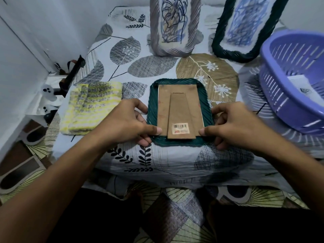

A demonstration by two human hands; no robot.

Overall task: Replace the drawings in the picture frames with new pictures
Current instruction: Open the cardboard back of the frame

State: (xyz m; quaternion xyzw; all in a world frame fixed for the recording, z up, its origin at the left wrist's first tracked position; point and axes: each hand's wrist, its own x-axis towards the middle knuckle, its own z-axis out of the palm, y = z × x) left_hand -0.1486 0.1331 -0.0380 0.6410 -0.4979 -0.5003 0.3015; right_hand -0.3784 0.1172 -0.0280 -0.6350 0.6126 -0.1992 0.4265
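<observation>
**Green frame face down, both hands on its edges**

Green picture frame [180, 113] lies face down at the centre of the desk [157, 155], its brown cardboard backing [163, 109] up, with the stand flap [182, 116] flat on top and a barcode sticker [181, 128] at the flap's 6 o'clock end. Left hand [129, 121] comes in from 9 o'clock — thumb pressed on the backing's lower left corner, the fingers [140, 106] curled round the frame's left rim. Right hand [235, 123] mirrors it from 3 o'clock: thumb tip on the backing's lower right corner, the fingers [220, 109] curled against the right rim. So both hands are pinching the frame's sides, thumbs on top.

At 12 o'clock a grey frame [175, 27] stands upright, holding a line drawing of a leaf [172, 14]. Just beside it, toward 1 o'clock, a dark green frame [243, 32] leans with a blue scribble drawing [249, 21] inside. At 3 o'clock, well apart from the right hand, sits a purple slatted basket [280, 95] with paper sheets [301, 85] in it — what is printed on them is too small to tell. At 9 o'clock, near the left hand, a folded yellow-and-grey cloth [91, 107] rests on the leaf-patterned covering.
</observation>
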